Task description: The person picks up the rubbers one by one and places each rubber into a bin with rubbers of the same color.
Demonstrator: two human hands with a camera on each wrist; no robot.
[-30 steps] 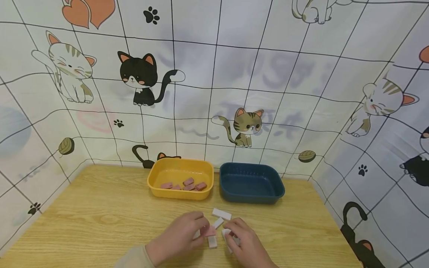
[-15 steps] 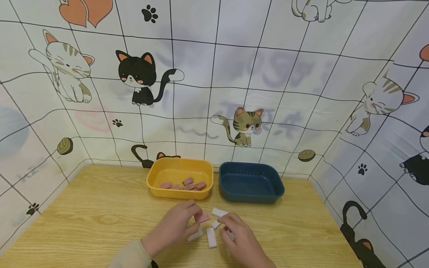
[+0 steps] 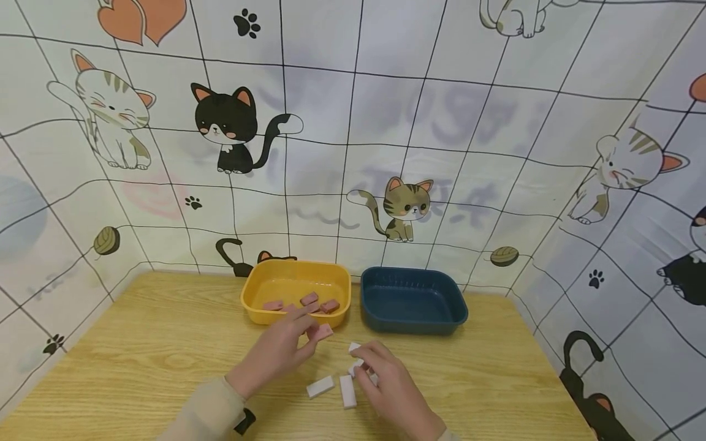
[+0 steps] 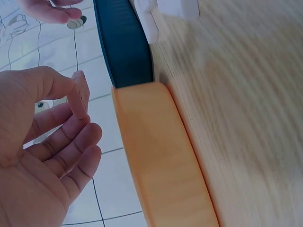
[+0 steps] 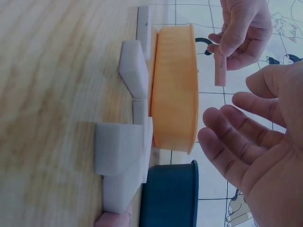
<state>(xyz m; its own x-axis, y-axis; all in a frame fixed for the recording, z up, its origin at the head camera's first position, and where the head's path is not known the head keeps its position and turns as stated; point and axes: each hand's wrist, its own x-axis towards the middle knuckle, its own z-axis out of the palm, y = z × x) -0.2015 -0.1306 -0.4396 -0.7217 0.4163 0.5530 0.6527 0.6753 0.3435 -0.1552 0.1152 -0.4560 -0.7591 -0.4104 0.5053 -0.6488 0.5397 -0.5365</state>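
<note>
Head view: near the middle of the counter (image 3: 165,355), the left hand (image 3: 278,352) pinches a pink block (image 3: 323,332) between thumb and fingertips, raised just in front of the yellow bin (image 3: 296,275). That bin stands at the counter's back edge with several pink pieces (image 3: 310,298) inside, and the blue bin (image 3: 413,321) stands just beside it, towards the back right corner. Closer to the front edge, the right hand (image 3: 394,389) hovers over white blocks (image 3: 347,392), its grip relaxed and fingers loosely bent, partly hiding some of them. Two white blocks lie in plain sight between the hands, apart from each other. Right wrist view also shows another pink block (image 5: 113,220) on the counter, close beside the white ones and cut off by the frame.
</note>
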